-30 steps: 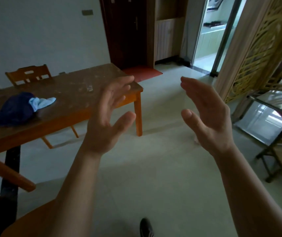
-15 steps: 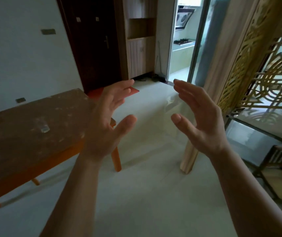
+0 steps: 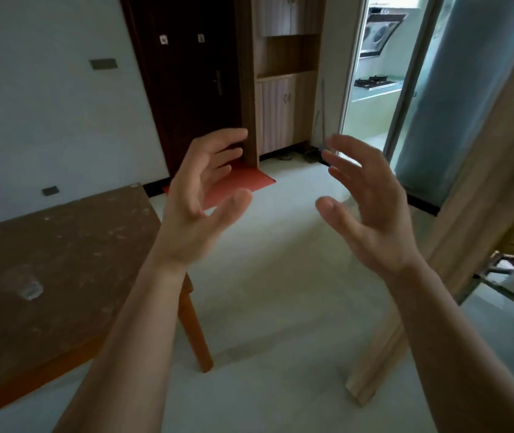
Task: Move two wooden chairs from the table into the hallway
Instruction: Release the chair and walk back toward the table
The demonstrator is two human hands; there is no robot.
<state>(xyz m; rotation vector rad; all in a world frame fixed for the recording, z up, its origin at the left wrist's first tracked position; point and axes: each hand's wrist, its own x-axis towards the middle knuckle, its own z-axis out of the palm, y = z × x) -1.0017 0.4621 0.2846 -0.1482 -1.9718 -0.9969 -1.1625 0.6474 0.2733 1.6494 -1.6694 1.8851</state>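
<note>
My left hand (image 3: 201,195) and my right hand (image 3: 368,201) are raised in front of me, palms facing each other, fingers spread and slightly curled, holding nothing. The brown wooden table (image 3: 56,260) fills the lower left, its orange corner leg (image 3: 196,332) just below my left wrist. No chair shows in this view. Both hands hover above the pale floor, apart from the table.
A dark door (image 3: 187,82) with a red mat (image 3: 237,185) stands ahead, beside a wooden cabinet (image 3: 283,98). A kitchen doorway (image 3: 374,89) opens at the right. A wooden post with lattice screen (image 3: 455,245) rises close on the right. Pale floor (image 3: 280,292) runs between.
The view has swung right and forward: the chairs and blue cloth left the frame, and the door and kitchen doorway came closer. Both hands stay raised and empty.
</note>
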